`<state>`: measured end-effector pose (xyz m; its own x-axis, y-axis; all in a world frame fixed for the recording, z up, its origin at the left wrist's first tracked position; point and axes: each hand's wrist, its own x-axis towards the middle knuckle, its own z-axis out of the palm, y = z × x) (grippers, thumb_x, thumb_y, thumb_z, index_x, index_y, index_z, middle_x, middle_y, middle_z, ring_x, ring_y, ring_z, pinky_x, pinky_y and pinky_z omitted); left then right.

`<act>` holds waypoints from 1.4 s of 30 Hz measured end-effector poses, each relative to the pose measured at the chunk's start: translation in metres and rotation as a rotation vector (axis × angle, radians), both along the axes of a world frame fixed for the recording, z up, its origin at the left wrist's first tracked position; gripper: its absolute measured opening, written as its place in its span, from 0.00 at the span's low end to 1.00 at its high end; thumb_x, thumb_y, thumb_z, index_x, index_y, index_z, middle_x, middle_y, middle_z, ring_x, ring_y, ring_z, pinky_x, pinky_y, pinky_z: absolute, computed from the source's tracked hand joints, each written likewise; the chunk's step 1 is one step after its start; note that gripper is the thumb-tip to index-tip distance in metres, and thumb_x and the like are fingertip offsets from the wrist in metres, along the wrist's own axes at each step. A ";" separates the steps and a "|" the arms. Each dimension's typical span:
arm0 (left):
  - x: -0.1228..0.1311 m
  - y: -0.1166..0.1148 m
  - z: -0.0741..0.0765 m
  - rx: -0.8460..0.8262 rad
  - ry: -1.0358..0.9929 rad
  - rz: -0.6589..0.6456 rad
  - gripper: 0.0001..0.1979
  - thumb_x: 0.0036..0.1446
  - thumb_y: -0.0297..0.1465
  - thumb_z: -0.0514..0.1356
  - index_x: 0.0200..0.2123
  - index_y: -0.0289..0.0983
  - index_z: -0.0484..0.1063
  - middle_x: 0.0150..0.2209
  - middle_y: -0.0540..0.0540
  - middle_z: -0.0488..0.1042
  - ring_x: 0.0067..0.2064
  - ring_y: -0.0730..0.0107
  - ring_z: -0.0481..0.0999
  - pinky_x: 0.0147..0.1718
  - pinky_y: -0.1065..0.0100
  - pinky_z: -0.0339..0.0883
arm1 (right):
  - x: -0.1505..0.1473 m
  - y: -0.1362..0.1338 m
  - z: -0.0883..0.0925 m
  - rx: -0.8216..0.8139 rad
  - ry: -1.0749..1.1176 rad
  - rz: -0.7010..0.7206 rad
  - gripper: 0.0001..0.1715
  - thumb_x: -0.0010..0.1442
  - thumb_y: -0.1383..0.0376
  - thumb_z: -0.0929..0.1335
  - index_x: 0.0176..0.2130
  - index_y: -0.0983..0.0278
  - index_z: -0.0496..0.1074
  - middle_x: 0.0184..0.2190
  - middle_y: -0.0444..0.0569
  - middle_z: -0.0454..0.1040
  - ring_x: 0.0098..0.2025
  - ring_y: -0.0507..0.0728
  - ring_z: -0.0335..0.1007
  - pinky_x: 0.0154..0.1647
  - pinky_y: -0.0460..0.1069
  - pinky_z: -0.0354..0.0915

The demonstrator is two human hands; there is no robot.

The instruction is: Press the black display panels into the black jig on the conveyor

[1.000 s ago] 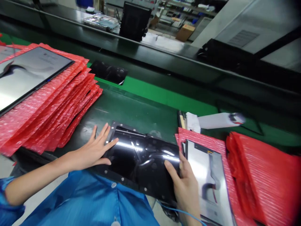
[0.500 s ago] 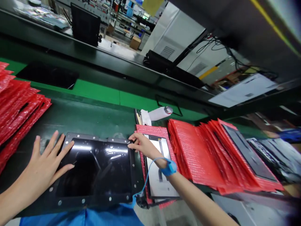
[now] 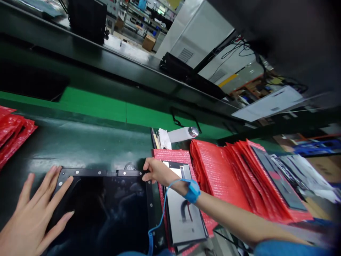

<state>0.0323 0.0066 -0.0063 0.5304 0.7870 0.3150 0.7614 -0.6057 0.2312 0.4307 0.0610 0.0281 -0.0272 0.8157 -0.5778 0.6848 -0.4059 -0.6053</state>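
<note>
A glossy black screen panel (image 3: pixel 106 209) lies flat on the dark green bench, set in a black frame (image 3: pixel 87 172) with several pale round dots along it. My left hand (image 3: pixel 37 213) is spread over the frame's left edge, its fingers apart. At the far right corner, my right hand (image 3: pixel 157 172) has its thumb and fingers pinched together; whatever is between them is too small or hidden to tell. A blue wrist strap (image 3: pixel 192 191) circles my right wrist, its cord running down in front of the panel's right side. Under the right forearm lies a display panel with a pale back (image 3: pixel 183 224).
Red bubble-wrap pouches (image 3: pixel 221 170) stand stacked at right, a dark panel (image 3: pixel 279 177) on top. More red pouches (image 3: pixel 16 131) lie at left. A white bottle (image 3: pixel 181 134) stands beyond pink bubble wrap (image 3: pixel 170 154). A raised shelf edge (image 3: pixel 106 67) crosses behind.
The view has shifted, so the black panel and left hand appear lower and farther left. Both hands keep about the same places on the frame; my right fingers still pinch at the corner.
</note>
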 end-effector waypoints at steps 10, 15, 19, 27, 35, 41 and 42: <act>-0.008 -0.003 0.006 -0.051 0.075 0.006 0.37 0.64 0.47 0.46 0.71 0.41 0.42 0.73 0.43 0.35 0.72 0.38 0.38 0.66 0.34 0.33 | -0.022 -0.072 -0.008 0.341 0.001 -0.221 0.27 0.59 0.54 0.70 0.52 0.61 0.59 0.36 0.43 0.63 0.32 0.52 0.64 0.32 0.49 0.65; -0.039 -0.025 -0.001 -0.220 0.082 -0.089 0.39 0.60 0.50 0.49 0.71 0.48 0.41 0.73 0.49 0.35 0.72 0.41 0.39 0.65 0.37 0.42 | -0.024 -0.150 0.001 0.264 0.104 -0.117 0.41 0.55 0.61 0.73 0.62 0.62 0.55 0.37 0.42 0.63 0.33 0.52 0.65 0.37 0.50 0.65; -0.058 -0.029 -0.006 -0.302 0.091 -0.179 0.42 0.56 0.51 0.55 0.70 0.54 0.42 0.73 0.54 0.37 0.71 0.39 0.44 0.64 0.35 0.46 | -0.022 -0.171 0.008 0.111 0.078 0.025 0.62 0.52 0.64 0.77 0.71 0.58 0.39 0.31 0.38 0.62 0.30 0.53 0.63 0.32 0.48 0.61; -0.033 -0.044 -0.002 -0.212 0.074 -0.045 0.37 0.60 0.45 0.50 0.71 0.50 0.42 0.73 0.47 0.38 0.71 0.37 0.43 0.64 0.33 0.41 | -0.035 -0.149 0.017 -0.025 -0.168 0.066 0.73 0.46 0.70 0.78 0.72 0.65 0.32 0.25 0.37 0.63 0.29 0.57 0.66 0.32 0.48 0.58; -0.035 -0.048 -0.010 -0.161 0.115 -0.065 0.43 0.58 0.52 0.54 0.71 0.46 0.42 0.73 0.40 0.39 0.71 0.35 0.41 0.64 0.33 0.37 | -0.032 -0.180 0.002 0.189 -0.128 0.051 0.59 0.60 0.57 0.71 0.72 0.63 0.31 0.32 0.44 0.68 0.34 0.59 0.70 0.33 0.50 0.63; -0.029 -0.055 0.011 -0.261 0.097 -0.052 0.43 0.61 0.47 0.55 0.72 0.44 0.36 0.72 0.38 0.35 0.72 0.38 0.38 0.64 0.33 0.41 | -0.022 -0.134 0.036 0.414 -0.388 0.318 0.34 0.66 0.55 0.65 0.66 0.65 0.58 0.36 0.54 0.76 0.39 0.65 0.74 0.40 0.58 0.68; -0.030 -0.056 0.015 -0.293 0.093 -0.073 0.42 0.62 0.45 0.55 0.72 0.45 0.35 0.72 0.39 0.35 0.72 0.40 0.38 0.64 0.33 0.42 | -0.026 -0.120 0.042 0.519 -0.414 0.329 0.30 0.67 0.55 0.63 0.64 0.63 0.61 0.40 0.56 0.76 0.42 0.66 0.74 0.44 0.59 0.69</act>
<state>0.0020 -0.0494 0.0088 0.6044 0.7962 0.0280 0.7446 -0.5771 0.3354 0.4045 -0.0595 0.0699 -0.1811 0.9739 -0.1365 0.9356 0.1278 -0.3291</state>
